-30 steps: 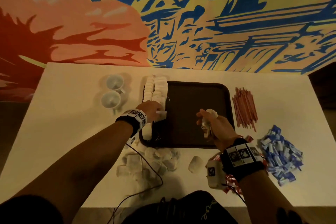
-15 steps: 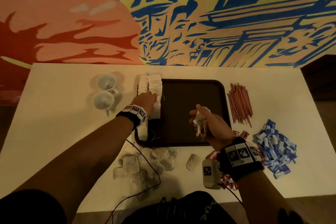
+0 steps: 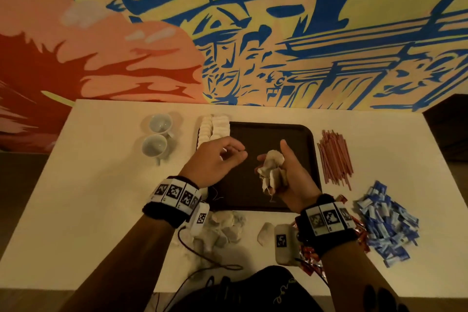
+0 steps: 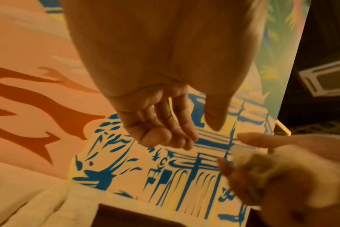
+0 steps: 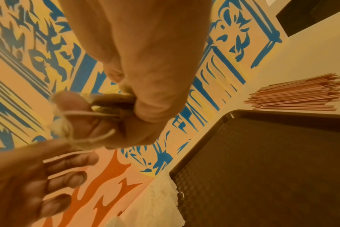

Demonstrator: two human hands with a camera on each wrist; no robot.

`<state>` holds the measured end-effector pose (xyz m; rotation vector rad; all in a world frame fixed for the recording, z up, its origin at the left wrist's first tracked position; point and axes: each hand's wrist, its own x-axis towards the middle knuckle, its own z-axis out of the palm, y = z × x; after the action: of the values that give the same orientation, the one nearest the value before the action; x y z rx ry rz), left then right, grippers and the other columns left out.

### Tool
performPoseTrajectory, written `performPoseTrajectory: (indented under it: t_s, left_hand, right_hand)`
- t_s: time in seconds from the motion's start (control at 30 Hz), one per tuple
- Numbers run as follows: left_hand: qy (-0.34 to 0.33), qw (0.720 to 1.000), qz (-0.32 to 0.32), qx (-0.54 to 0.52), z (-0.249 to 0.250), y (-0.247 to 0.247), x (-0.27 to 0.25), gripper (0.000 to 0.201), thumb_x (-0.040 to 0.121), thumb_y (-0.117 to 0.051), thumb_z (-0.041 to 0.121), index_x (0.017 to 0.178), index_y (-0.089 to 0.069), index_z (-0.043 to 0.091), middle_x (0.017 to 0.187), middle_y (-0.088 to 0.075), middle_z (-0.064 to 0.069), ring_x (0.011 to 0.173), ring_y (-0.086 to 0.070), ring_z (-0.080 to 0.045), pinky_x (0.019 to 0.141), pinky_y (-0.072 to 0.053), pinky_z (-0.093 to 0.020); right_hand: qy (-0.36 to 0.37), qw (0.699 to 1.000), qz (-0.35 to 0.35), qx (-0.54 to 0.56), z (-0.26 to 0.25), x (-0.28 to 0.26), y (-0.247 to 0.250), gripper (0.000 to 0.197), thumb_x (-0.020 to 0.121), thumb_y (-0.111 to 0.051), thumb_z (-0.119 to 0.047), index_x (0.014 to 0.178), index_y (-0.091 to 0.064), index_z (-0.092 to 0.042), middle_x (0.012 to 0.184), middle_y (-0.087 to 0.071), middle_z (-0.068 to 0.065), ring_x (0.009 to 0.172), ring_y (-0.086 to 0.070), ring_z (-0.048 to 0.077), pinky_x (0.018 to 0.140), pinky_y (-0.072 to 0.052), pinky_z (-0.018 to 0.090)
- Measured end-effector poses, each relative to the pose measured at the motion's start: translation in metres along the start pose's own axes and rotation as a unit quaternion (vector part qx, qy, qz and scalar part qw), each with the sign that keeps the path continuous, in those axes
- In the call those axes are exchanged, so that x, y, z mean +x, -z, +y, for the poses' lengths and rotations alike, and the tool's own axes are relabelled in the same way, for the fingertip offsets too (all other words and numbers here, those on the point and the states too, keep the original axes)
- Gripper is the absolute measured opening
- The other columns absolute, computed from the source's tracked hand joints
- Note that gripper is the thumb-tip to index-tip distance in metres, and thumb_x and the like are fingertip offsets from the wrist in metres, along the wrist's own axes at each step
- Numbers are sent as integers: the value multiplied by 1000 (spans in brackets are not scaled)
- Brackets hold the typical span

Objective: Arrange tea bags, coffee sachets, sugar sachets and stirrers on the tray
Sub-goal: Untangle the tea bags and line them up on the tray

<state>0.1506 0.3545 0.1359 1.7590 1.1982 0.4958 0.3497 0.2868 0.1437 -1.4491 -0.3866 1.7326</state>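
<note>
Holding a bunch of tea bags (image 3: 271, 170), the right hand (image 3: 291, 180) floats over the dark tray (image 3: 298, 134). Its fingers are curled round the bags, with the thumb sticking up, so none can drop. The left hand (image 3: 215, 159) hangs close beside it, also over the tray. Its fingers are loose and a little bent, and it has nothing in it. I think it is coming over to take one bag from the bunch.

Down the left side of the tray stands a neat row of tea bags (image 3: 215, 128), packed close so more things can fit next to them. More loose tea bags (image 3: 225, 228) lie in a heap on the table (image 3: 101, 185), just in front of the tray. The red stirrers (image 3: 334, 157) wait in a pile to the right of the tray. The blue sachets (image 3: 385, 223) sit further right, and some red sachets (image 3: 310, 258) peek out under the right wrist. None of those are on the tray yet, so I think the job is only begun.
</note>
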Motion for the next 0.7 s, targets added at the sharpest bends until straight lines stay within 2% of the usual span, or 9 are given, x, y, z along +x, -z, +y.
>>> performPoseTrajectory:
  t_s: [0.07, 0.13, 0.23, 0.33, 0.47, 0.53, 0.63, 0.7]
  left_hand:
    - [-14, 999, -24, -23, 19, -3, -18, 19, 91, -72, 39, 107, -71, 28, 95, -70, 12, 86, -60, 5, 77, -44, -14]
    - [-24, 999, -39, -28, 33, -8, -31, 21, 88, -74, 41, 106, -71, 30, 93, -69, 12, 84, -60, 3, 72, -43, -9]
    - [-31, 999, -30, 14, 41, -19, -40, 21, 85, -76, 49, 99, -71, 34, 88, -65, 13, 78, -57, -1, 70, -46, -16]
    - [-14, 999, -9, 45, 42, -29, -47, 22, 81, -78, 52, 92, -71, 33, 82, -63, 14, 70, -52, 2, 66, -44, -20]
    - [-20, 999, 9, 28, 48, -35, -55, 12, 85, -79, 37, 90, -72, 28, 69, -56, 16, 60, -49, 2, 63, -41, -17]
    - [-24, 999, 23, 1, 53, -34, -58, 7, 88, -77, 30, 91, -73, 25, 67, -54, 16, 62, -49, 1, 65, -41, -15]
    - [-39, 998, 38, -39, 59, -32, -63, 3, 91, -74, 24, 92, -71, 22, 79, -63, 11, 77, -59, -5, 75, -47, -19]
    - [-27, 996, 44, -78, 63, -29, -65, 4, 94, -69, 20, 92, -67, 18, 88, -68, 3, 80, -63, -10, 75, -52, -26]
  right_hand:
    - [2, 1000, -11, 9, 0, -2, -1, 80, 96, -42, -70, 128, -61, 1, 89, -67, 16, 62, -61, 23, 57, -49, 33]
    - [1, 1000, -23, 9, 1, -4, -1, 81, 95, -43, -71, 128, -62, 0, 94, -67, 16, 67, -62, 23, 61, -49, 34]
    - [-2, 1000, -29, 9, 2, -7, -1, 75, 96, -42, -70, 123, -66, -5, 99, -70, 16, 75, -66, 21, 63, -51, 32]
    - [-6, 999, -31, 15, 3, -12, -4, 70, 95, -43, -71, 115, -70, -9, 105, -72, 19, 87, -68, 27, 73, -54, 36]
    - [-14, 998, -47, 44, 2, -20, -6, 57, 97, -49, -63, 107, -66, -10, 98, -68, 16, 75, -65, 23, 61, -53, 32]
    - [-7, 997, -57, 51, 3, -24, -3, 52, 98, -52, -58, 107, -64, -9, 96, -67, 16, 72, -65, 21, 56, -52, 31]
    - [12, 997, -61, 45, 6, -27, 7, 55, 96, -56, -57, 115, -59, -6, 92, -66, 13, 68, -64, 19, 53, -50, 30]
    - [24, 997, -68, 17, 7, -28, 13, 65, 94, -58, -61, 124, -61, -4, 92, -66, 12, 66, -60, 18, 52, -45, 29]
